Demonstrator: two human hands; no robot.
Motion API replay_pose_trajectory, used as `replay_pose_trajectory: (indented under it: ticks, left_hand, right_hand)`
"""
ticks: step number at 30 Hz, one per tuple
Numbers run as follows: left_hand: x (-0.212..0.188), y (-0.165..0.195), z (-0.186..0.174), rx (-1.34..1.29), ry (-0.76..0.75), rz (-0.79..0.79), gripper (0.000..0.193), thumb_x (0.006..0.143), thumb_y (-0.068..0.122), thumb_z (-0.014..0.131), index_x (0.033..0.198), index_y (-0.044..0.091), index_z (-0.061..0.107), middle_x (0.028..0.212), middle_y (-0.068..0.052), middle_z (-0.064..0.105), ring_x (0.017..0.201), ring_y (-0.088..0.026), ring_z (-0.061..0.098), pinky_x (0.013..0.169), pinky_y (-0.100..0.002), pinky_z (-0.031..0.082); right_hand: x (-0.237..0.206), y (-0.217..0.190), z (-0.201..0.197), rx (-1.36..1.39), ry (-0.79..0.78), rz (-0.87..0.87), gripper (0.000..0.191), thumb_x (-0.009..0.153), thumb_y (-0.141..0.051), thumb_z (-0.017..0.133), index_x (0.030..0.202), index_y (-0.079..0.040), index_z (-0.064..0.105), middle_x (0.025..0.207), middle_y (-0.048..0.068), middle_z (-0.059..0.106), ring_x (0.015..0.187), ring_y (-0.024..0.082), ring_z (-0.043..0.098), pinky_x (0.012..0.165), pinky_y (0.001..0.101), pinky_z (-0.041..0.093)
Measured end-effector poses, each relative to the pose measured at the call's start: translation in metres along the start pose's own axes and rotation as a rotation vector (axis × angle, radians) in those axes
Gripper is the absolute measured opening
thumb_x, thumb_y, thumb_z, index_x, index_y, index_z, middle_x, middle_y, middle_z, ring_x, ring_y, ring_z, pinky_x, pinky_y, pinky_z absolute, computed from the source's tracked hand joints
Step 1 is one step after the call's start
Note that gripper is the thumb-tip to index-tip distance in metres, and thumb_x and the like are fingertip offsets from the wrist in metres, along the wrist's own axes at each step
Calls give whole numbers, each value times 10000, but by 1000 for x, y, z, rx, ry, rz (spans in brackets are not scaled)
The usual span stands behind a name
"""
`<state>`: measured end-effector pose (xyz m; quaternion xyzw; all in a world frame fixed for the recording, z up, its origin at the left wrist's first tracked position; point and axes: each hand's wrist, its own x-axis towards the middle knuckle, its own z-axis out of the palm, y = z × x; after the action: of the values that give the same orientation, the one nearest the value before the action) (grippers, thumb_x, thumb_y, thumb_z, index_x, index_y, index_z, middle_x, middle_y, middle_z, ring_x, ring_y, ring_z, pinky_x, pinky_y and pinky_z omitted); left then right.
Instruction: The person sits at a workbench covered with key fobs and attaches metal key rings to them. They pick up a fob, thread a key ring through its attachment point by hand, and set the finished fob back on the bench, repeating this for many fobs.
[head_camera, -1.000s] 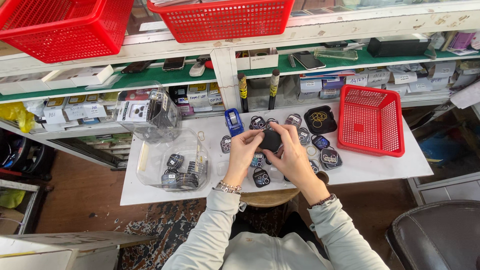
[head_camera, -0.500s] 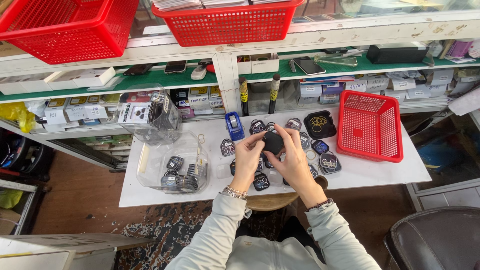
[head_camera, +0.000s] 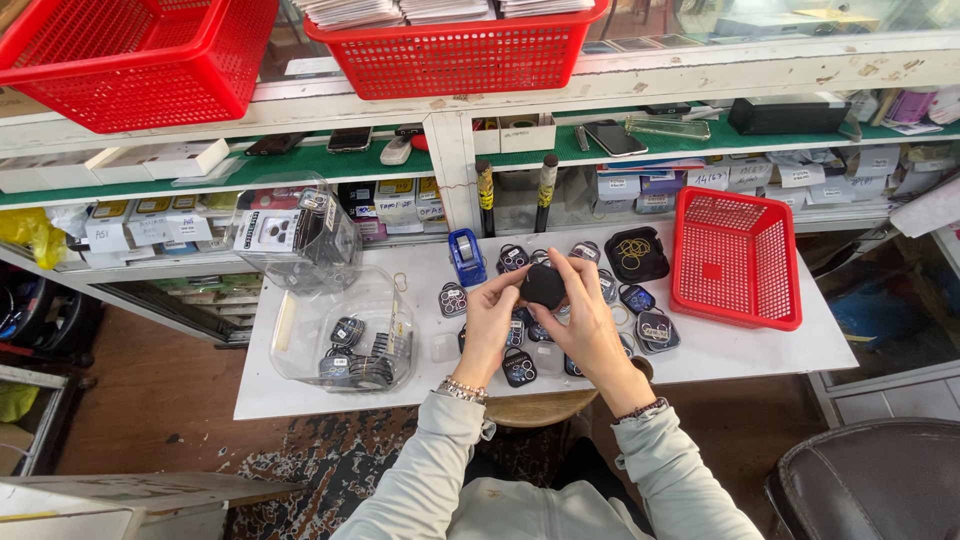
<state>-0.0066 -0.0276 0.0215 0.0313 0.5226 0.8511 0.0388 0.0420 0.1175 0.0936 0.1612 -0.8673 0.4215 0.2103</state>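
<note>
The small black round case (head_camera: 543, 285) is held up in the air above the middle of the white surface (head_camera: 760, 350), pinched between both hands: the left hand (head_camera: 487, 325) closes its fingers (head_camera: 512, 285) on the case's left side, and the right hand (head_camera: 585, 320) wraps over its right side with the fingers (head_camera: 566, 272) curled across the top edge. Whether it is being opened, closed or only turned I cannot tell; its contents are hidden by the fingers. To handle it well, I judge it best to keep it low and over the middle of the surface, so that anything slipping out lands among the other cases rather than off the near edge, and to press evenly from both sides so the halves do not twist or spring apart. Directly beneath lie more small dark cases (head_camera: 520, 368) with ring-like parts showing, close together, so the forearms should stay lifted to avoid sweeping them. Toward the far edge stand a blue tape dispenser (head_camera: 466, 256) and a black tray (head_camera: 636, 254) holding rubber bands. At the right end sits a red mesh basket (head_camera: 735, 258), and at the left end a clear plastic tub (head_camera: 345, 330) holding more cases.
</note>
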Motion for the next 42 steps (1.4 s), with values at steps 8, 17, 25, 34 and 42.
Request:
replay_pose_trajectory:
  ticks: [8, 17, 25, 34, 42]
  left_hand:
    - [5, -10, -1, 12, 29, -15, 308, 953, 22, 647, 1235, -84, 713, 1078, -103, 762, 931, -113, 706, 832, -242, 563]
    - [4, -11, -4, 38, -24, 3, 299, 972, 8, 637, 1252, -77, 699, 1106, -110, 760, 971, -123, 714, 862, -249, 574]
    - [4, -4, -1, 4, -75, -7, 310, 953, 1, 661, 1257, -54, 691, 1130, -93, 755, 1005, -108, 708, 881, -247, 574]
    - [5, -7, -4, -11, -52, -37, 360, 916, -39, 608, 1267, -63, 684, 1145, -93, 758, 1031, -120, 721, 928, -247, 569]
    - [6, -6, -6, 199, -46, 38, 307, 949, -56, 632, 1245, -91, 705, 1069, -137, 763, 930, -108, 703, 846, -237, 575]
  right_hand:
    - [0, -3, 2, -90, -2, -53, 796, 811, -71, 813, 1511, -41, 435, 1290, 166, 524, 1020, 337, 677, 785, 390, 587]
    - [0, -1, -1, -87, -9, -61, 797, 814, -89, 813, 1514, -43, 434, 1301, 168, 526, 1053, 340, 670, 804, 384, 599]
    - [0, -1, -4, -70, 14, -75, 810, 803, -69, 817, 1514, -39, 430, 1307, 160, 528, 1072, 343, 665, 806, 381, 595]
    - [-1, 0, -3, -64, -18, -50, 803, 809, -57, 811, 1517, -47, 431, 1310, 166, 529, 1050, 335, 675, 809, 385, 594]
    - [1, 0, -1, -71, -25, -67, 815, 801, -57, 810, 1517, -36, 420, 1308, 176, 522, 1068, 351, 663, 822, 392, 593]
